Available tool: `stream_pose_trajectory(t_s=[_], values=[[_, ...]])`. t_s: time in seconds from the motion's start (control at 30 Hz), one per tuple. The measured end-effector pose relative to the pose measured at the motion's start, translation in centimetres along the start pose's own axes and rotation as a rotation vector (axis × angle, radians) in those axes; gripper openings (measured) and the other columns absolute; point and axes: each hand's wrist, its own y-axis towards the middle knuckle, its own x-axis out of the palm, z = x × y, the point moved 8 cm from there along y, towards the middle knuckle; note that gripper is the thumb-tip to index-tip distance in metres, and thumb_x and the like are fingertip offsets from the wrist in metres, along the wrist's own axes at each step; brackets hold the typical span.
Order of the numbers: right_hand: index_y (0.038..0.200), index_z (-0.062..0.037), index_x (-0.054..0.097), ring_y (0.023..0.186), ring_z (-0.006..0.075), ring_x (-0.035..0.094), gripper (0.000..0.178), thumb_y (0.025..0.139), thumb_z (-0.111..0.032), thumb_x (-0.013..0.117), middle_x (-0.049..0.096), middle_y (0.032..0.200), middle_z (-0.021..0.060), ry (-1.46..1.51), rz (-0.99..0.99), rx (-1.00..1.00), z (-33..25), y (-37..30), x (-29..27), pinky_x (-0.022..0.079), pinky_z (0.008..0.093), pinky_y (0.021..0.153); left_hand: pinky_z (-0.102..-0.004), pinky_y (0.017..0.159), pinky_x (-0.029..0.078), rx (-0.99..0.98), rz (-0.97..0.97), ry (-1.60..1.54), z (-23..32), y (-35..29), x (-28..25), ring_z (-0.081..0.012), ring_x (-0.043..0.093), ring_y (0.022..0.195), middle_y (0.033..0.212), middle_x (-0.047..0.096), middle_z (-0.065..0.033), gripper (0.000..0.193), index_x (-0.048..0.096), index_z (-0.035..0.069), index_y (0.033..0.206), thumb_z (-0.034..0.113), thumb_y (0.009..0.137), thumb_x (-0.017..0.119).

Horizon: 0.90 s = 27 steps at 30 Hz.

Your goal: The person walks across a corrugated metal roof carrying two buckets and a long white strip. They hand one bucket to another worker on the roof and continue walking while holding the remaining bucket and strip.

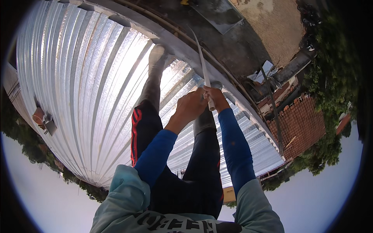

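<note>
A person stands on a corrugated metal roof, both hands gripping a long white pipe.

At far left, a small box-like object (43,119) sits on the shiny corrugated roof (85,89). Near centre, the left hand (191,105) is clenched around the lower part of the white pipe (203,66), which rises away over the roof edge. Just beside it, the right hand (215,97) grasps the pipe's bottom end. Further right lie a red tiled roof (301,124) and green trees (334,73).
</note>
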Motion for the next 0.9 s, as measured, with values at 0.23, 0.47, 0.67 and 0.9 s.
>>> stream_pose_trajectory(t_s=[0.23,0.47,0.67,0.9], values=[[0.075,-0.0033,0.057,0.046,0.0121,0.048,0.023,0.088,-0.021,0.064,0.051,0.059,0.0021,-0.03,0.001,0.04,-0.8,-1.1,0.9,0.041,0.0281,0.044,-0.0466,0.076,0.048,0.055,0.032,-0.011,0.1,-0.3,-0.5,-0.0378,0.065,0.085,0.08,0.066,-0.0197,0.034,0.055,0.006,0.115,0.025,0.087,0.057],[0.075,-0.0052,0.056,0.045,0.0117,0.048,0.024,0.089,-0.023,0.064,0.05,0.058,0.0011,-0.028,-0.002,0.058,0.1,0.3,0.2,0.045,0.0302,0.045,-0.0462,0.076,0.048,0.05,0.028,0.007,0.0,-0.5,-0.6,-0.0379,0.065,0.085,0.08,0.066,-0.0203,0.034,0.055,0.006,0.115,0.025,0.087,0.059],[0.076,-0.0063,0.055,0.044,0.0108,0.048,0.024,0.09,-0.024,0.064,0.05,0.057,0.0004,-0.033,-0.054,0.055,-0.1,0.1,0.5,0.044,0.0289,0.044,-0.0463,0.076,0.048,0.056,0.027,0.009,-0.1,-0.5,-0.6,-0.0381,0.065,0.085,0.08,0.066,-0.0209,0.035,0.055,0.005,0.115,0.027,0.087,0.06],[0.073,-0.0068,0.055,0.045,0.0099,0.048,0.025,0.09,-0.024,0.063,0.05,0.057,0.0004,-0.073,-0.033,0.033,-0.5,0.0,0.6,0.042,0.0264,0.044,-0.0463,0.075,0.048,0.07,0.037,-0.022,0.3,-0.5,-1.0,-0.0383,0.065,0.085,0.08,0.066,-0.0208,0.034,0.055,0.005,0.114,0.027,0.088,0.06]])
